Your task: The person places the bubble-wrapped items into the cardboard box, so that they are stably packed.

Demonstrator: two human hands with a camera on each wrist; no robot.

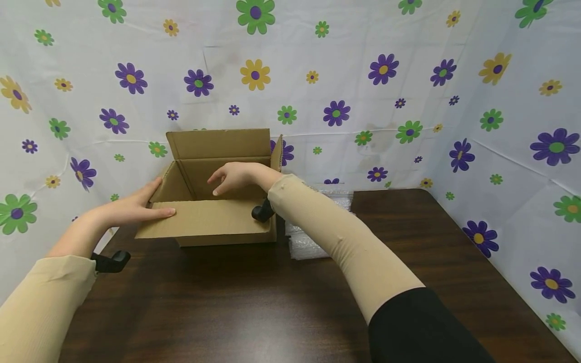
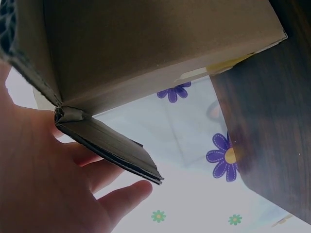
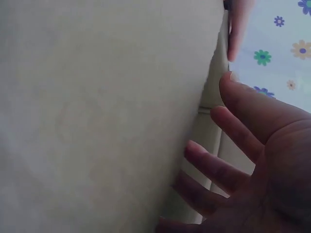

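An open cardboard box (image 1: 227,241) stands on the dark table, its flaps spread. At its left side my left hand (image 1: 131,204) grips the corner, the thumb lying over the front flap (image 1: 213,217) and the fingers along the outside of the left flap. The left wrist view shows these fingers (image 2: 104,177) beside a folded flap edge (image 2: 112,145). My right hand (image 1: 238,176) hovers in the box's opening with fingers spread and nothing in them. In the right wrist view, a large blurred flap (image 3: 97,116) fills the left, beside the right fingers (image 3: 218,165).
Clear bubble wrap (image 1: 310,244) lies on the table (image 1: 272,302) just right of the box, partly behind the right forearm. A flower-printed sheet (image 1: 290,65) hangs behind the table and along its sides.
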